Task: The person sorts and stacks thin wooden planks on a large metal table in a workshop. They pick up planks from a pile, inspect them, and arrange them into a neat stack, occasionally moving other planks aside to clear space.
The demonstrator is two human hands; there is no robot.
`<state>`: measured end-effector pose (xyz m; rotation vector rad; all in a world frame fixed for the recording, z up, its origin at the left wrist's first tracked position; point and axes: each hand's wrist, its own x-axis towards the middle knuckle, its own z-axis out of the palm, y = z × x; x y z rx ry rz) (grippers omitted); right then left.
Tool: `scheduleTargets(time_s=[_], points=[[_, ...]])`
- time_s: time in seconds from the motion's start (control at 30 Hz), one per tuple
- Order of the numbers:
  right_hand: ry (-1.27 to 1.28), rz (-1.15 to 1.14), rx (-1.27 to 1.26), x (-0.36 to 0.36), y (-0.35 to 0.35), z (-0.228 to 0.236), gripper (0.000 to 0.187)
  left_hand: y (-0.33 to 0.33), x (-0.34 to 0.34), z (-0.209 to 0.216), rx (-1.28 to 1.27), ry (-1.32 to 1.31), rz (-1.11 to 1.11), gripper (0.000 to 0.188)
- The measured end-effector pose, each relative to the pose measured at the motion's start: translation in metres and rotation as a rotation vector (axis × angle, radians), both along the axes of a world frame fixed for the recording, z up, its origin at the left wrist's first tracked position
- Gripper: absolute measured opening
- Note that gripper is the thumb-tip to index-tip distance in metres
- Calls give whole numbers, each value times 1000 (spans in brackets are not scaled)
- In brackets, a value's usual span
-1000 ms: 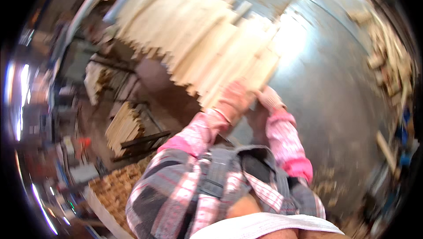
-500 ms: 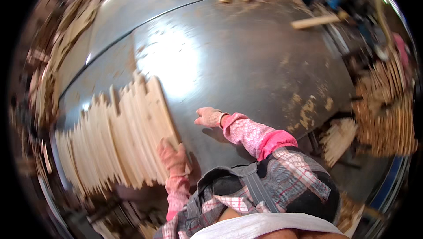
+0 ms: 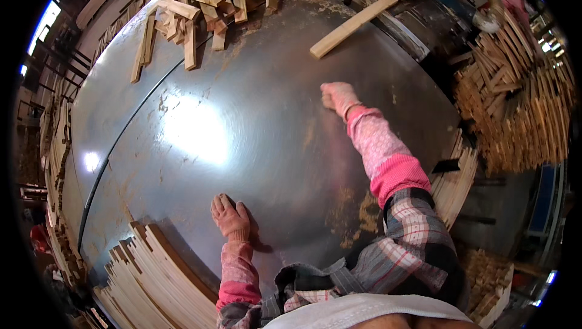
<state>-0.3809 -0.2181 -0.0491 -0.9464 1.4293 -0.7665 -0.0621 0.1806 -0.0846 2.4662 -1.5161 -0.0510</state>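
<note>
Wooden strips lie lined up at the table's near left corner; the far-edge pile lies jumbled. The left hand is flattened near the strips, grip spread, empty. One board lies by the far right corner, beyond the right hand; whether its curled grip is together, I cannot tell.

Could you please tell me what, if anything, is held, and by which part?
Nothing visible: the left grip is open over the broad grey metal table; the right grip is curled, nothing showing.
</note>
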Motion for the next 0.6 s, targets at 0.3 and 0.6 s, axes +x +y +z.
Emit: scheduleTargets(time_s=[0.3,0.6], points=[[217,155,-231,-36,-207,-53,21,-10,-10,18,72,75,215,57],[11,198,-237,-17,-260,-105,45,-7,-21,39,54,178,229,62]])
